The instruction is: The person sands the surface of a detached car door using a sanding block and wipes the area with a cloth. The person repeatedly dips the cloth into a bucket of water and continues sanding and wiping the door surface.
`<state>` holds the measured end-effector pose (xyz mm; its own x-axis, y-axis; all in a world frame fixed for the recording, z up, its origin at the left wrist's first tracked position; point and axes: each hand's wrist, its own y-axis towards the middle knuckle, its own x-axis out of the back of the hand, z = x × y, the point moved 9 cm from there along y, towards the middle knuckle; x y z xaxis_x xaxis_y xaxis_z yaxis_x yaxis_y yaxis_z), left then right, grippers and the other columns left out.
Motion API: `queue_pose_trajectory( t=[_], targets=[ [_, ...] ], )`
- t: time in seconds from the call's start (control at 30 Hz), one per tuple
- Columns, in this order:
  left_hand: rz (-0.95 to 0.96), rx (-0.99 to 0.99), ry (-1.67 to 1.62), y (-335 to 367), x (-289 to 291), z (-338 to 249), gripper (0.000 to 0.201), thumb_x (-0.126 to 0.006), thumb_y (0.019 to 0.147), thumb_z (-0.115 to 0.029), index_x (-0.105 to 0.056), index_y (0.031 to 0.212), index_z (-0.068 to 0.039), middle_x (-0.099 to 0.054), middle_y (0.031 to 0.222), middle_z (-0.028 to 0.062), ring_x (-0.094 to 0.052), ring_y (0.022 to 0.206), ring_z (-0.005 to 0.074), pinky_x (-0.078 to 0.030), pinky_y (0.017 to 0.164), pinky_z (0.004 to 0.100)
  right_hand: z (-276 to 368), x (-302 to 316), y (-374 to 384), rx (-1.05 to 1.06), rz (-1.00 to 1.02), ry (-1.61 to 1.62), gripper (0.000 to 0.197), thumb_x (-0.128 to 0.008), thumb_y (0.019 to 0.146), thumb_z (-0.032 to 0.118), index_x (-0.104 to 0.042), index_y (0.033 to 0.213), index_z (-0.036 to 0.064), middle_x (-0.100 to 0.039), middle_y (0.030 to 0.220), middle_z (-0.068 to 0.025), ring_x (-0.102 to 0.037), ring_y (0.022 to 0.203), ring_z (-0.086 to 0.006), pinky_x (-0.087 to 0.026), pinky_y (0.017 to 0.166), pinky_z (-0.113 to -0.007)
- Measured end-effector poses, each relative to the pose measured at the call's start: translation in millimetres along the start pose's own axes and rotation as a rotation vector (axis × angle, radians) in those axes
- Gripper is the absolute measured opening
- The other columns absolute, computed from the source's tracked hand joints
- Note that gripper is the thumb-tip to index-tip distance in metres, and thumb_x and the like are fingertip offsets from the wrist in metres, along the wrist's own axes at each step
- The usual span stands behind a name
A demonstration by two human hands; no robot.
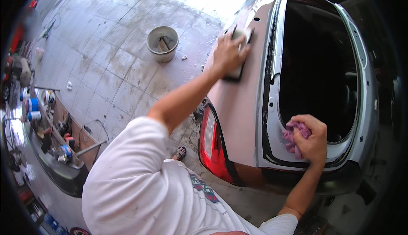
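My left hand (pixel 229 53) is closed around a long sanding block (pixel 236 74) with a pale top and a dark base, slightly smeared by motion. The block lies against the dull pinkish rear side panel (pixel 238 116) of a car. Farther right, a crumpled purple rag (pixel 293 138) is bunched in my right hand (pixel 312 139). That hand rests at the lower corner of the rear opening's pale frame (pixel 276 143). A red and clear tail light (pixel 212 145) sits on the car's corner, below my left forearm.
A grey bucket (pixel 162 54) with a block-like object inside stands on the dusty tiled floor (pixel 114 52). To the left, a bench (pixel 80 143) bears cans, tools and a cable. A dark bumper-like part (pixel 59 173) lies beside it. The rear opening (pixel 316 65) shows a dark interior.
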<state>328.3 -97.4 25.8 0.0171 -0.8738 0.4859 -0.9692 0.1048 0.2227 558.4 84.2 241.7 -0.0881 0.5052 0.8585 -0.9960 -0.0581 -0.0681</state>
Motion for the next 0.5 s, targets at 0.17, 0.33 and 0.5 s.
queue_pose_trajectory(
  t=[0.17, 0.33, 0.5],
  targets=[
    [0.004, -0.235, 0.069, -135, 31, -20, 0.058, -0.067, 0.103, -0.051, -0.067, 0.149, -0.015, -0.050, 0.153, 0.0311, -0.048, 0.141, 0.0507, -0.047, 0.115, 0.0559, 32, -24, 90, 0.223, -0.267, -0.179, 0.007, -0.069, 0.086, 0.000, -0.069, 0.092, 0.0030, -0.070, 0.089, -0.0137, -0.072, 0.079, -0.0323, -0.057, 0.073, -0.041],
    [0.040, -0.165, 0.074, 37, -6, -20, 0.056, -0.062, 0.105, -0.051, -0.066, 0.146, -0.014, -0.054, 0.147, 0.0311, -0.056, 0.131, 0.0487, -0.060, 0.093, 0.0563, 6, -53, 186, -0.001, -0.481, -0.644, 0.035, -0.087, 0.087, 0.033, -0.074, 0.115, 0.0161, -0.069, 0.129, -0.0081, -0.069, 0.113, -0.0336, -0.061, 0.091, -0.048],
    [0.032, -0.066, 0.049, 65, -13, -3, 0.056, -0.065, 0.104, -0.049, -0.066, 0.149, -0.016, -0.053, 0.150, 0.0324, -0.055, 0.132, 0.0519, -0.057, 0.103, 0.0543, -16, -76, 210, 0.004, -0.421, -0.588, 0.027, -0.085, 0.087, 0.027, -0.078, 0.110, 0.0153, -0.074, 0.132, -0.0051, -0.072, 0.114, -0.0315, -0.060, 0.097, -0.045]
  ],
)
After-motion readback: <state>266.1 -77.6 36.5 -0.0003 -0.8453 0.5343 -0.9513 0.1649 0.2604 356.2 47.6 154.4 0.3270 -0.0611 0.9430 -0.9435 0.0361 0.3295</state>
